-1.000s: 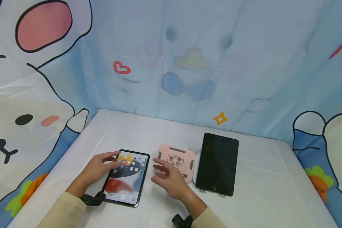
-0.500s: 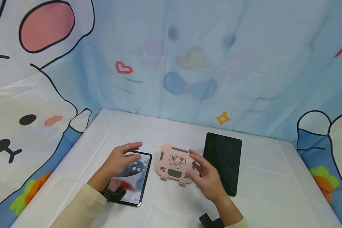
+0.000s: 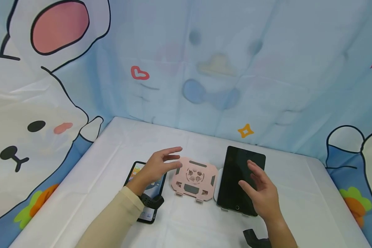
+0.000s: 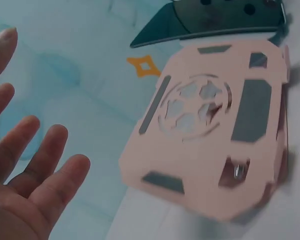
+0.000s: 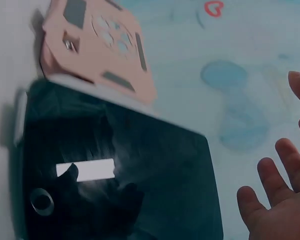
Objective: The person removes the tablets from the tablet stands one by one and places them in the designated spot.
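Note:
My left hand [image 3: 158, 167] is raised at the left edge of a pink tablet stand [image 3: 196, 179], fingers relaxed and holding nothing. The stand has a round cut-out pattern and grey pads. Part of a lit tablet [image 3: 147, 214] with app icons shows beneath my left wrist. Over the right side of a tablet with a black screen [image 3: 237, 182] is my right hand [image 3: 263, 194], its fingers spread and holding nothing. That dark tablet leans on a white stand [image 3: 217, 191], mostly hidden behind it. In the left wrist view, the fingers [image 4: 65, 180] are apart from the pink stand [image 4: 200, 165].
All of this is on a white-covered table [image 3: 186, 227]. A blue cartoon-print cloth [image 3: 161, 110] hangs behind it and along the sides. Black wrist cameras [image 3: 153, 201] are strapped on both wrists.
Both hands have moved right. My left hand went from the lit tablet's edge to the pink stand; my right hand passed over the pink stand to the dark tablet. The tablets and stand stayed put.

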A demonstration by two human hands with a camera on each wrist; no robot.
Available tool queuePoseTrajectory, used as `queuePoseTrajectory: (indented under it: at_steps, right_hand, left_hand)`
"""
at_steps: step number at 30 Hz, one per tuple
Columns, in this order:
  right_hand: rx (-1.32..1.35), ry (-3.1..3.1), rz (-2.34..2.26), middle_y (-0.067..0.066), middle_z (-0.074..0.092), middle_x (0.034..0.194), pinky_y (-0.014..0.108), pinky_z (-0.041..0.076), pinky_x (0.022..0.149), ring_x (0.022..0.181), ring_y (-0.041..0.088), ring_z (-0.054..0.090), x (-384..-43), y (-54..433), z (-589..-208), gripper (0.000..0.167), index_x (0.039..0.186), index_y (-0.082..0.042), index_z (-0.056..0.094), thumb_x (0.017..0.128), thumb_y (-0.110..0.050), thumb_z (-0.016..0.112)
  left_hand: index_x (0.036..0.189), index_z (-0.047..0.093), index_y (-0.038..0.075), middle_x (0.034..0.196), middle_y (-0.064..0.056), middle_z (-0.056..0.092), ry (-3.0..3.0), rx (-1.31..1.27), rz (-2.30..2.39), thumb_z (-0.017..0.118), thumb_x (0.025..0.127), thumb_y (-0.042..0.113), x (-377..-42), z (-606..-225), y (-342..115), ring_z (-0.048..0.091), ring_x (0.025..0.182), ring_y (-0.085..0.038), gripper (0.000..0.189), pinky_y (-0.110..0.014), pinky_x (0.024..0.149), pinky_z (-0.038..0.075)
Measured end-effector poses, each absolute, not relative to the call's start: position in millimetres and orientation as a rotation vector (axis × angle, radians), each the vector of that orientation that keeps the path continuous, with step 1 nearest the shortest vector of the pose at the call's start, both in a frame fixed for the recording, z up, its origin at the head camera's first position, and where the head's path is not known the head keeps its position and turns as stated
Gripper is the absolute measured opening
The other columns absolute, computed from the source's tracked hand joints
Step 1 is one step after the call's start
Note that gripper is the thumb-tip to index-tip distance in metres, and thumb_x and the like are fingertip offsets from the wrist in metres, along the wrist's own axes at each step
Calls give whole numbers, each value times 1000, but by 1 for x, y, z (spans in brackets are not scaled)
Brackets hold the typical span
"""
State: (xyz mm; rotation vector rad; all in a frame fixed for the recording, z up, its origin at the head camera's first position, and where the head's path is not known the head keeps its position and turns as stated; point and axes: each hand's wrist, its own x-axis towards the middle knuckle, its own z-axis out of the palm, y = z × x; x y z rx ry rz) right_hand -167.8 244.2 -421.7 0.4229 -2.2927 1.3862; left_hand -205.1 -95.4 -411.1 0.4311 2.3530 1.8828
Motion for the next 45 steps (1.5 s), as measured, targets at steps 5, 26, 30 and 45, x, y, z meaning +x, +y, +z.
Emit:
queuePoseTrajectory:
  at_steps: [5, 26, 30, 45]
  right_hand:
    - [303, -2271, 1354, 8, 49, 148, 13, 36, 102, 134, 1, 42, -173, 264, -418, 56, 139, 8, 51, 86, 13, 70]
    - [-107, -2400, 1380, 8, 38, 156, 8, 40, 93, 135, 17, 47, -187, 307, -447, 57, 148, -2, 46, 96, -11, 68]
    - [-100, -2438, 1394, 9, 34, 159, 9, 40, 93, 138, 28, 44, -191, 313, -450, 60, 151, -4, 43, 97, -13, 68]
    - [-51, -2501, 1479, 19, 41, 153, 7, 41, 90, 134, 39, 45, -201, 316, -458, 63, 152, -2, 38, 99, -24, 65]
  left_hand:
    - [146, 54, 15, 145, -4, 53, 2260, 491, 1946, 71, 94, 17, -214, -409, -72, 53, 129, -22, 54, -42, 98, 50]
    - [143, 57, 28, 136, -1, 61, 2147, 404, 1936, 72, 94, 33, -238, -413, 1, 58, 123, -16, 51, -38, 98, 50]
    - [142, 57, 29, 141, 0, 57, 2134, 422, 1935, 72, 94, 32, -241, -413, 10, 53, 128, -15, 51, -38, 100, 48]
    - [145, 55, 29, 148, -5, 51, 2181, 424, 1747, 70, 94, 40, -240, -420, 39, 47, 134, -15, 54, -41, 104, 44]
